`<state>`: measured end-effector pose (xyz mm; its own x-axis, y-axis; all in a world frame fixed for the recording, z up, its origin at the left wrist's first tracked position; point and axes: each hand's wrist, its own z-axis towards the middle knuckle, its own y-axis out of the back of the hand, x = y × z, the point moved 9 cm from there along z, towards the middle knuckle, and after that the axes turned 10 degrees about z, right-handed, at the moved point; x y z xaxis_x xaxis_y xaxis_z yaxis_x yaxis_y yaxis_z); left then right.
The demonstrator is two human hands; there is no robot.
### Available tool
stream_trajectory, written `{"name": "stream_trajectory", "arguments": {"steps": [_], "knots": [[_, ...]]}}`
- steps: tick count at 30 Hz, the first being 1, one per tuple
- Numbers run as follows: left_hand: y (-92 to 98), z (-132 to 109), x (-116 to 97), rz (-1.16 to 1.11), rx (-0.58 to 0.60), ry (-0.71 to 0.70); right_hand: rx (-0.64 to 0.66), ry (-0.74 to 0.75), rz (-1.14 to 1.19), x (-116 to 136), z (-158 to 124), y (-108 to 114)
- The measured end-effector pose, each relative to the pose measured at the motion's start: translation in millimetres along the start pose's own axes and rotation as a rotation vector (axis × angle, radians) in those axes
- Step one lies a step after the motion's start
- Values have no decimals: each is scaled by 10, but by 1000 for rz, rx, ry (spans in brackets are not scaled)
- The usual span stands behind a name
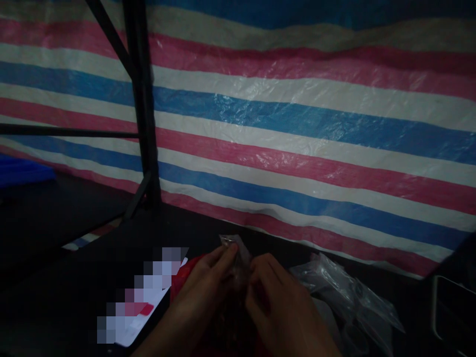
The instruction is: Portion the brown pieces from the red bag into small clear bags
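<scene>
Clear bag (243,255) pinched in 2 hands (208,275) (275,290); dark surface (189,228) margin separates them from striped sheet (297,148).

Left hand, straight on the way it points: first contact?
Left hand meets the small clear plastic bag it pinches; past that, probably the pink, white and blue striped plastic sheet, though depth is unclear.

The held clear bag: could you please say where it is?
In the head view, the clear bag is below centre, between left hand and right hand, left of loose plastic.
</scene>
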<state>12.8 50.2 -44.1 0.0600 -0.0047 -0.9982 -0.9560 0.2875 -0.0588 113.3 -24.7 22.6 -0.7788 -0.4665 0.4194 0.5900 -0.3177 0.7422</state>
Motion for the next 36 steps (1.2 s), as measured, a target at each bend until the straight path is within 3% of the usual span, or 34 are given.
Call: {"name": "stream_trajectory", "arguments": {"steps": [4,12,18,22,25,30,36], "knots": [[-21,-33,60,-82,91,68,8,15,-56,-29,-112,-1],[42,-154,22,161,173,-127,-169,-52,-6,-73,-177,233],[66,-178,172,190,255,-162,-36,1,-82,-33,-82,78],[137,-168,282,210,268,-138,-54,-18,-91,-26,-11,126],[126,-195,265,262,315,-152,-95,-24,-55,-6,8,178],[188,-203,178,300,243,-166,-99,-31,50,19,1,142],[136,-189,237,311,297,-167,-88,-43,291,30,13,114]]}}
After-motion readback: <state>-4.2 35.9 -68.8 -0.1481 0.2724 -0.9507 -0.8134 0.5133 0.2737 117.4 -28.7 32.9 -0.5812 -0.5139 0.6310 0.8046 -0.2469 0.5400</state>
